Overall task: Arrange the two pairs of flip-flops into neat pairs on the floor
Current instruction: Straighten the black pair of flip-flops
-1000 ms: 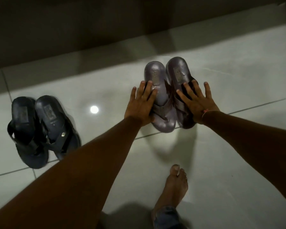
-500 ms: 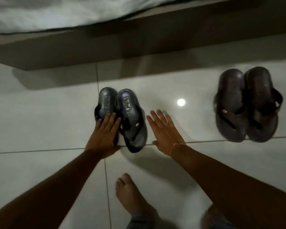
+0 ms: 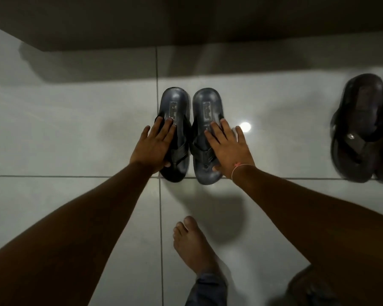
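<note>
Left hand [image 3: 152, 149], right hand [image 3: 228, 149] — flat on flip-flops [image 3: 190, 120]

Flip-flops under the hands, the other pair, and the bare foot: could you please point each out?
blue-grey flip-flops [image 3: 208, 102], head view, heel of the right one.
dark pair [image 3: 363, 96], head view, heel of the left one.
bare foot [image 3: 192, 246], head view, top of the foot.

Dim overall, light from overhead: round glare spot [image 3: 245, 126] on glossy floor [image 3: 64, 133]. Soft shadow under arms, dark band along top. Brown flip-flops [image 3: 360, 129] at rt edge blurred, stretched by wide-angle distortion.
</note>
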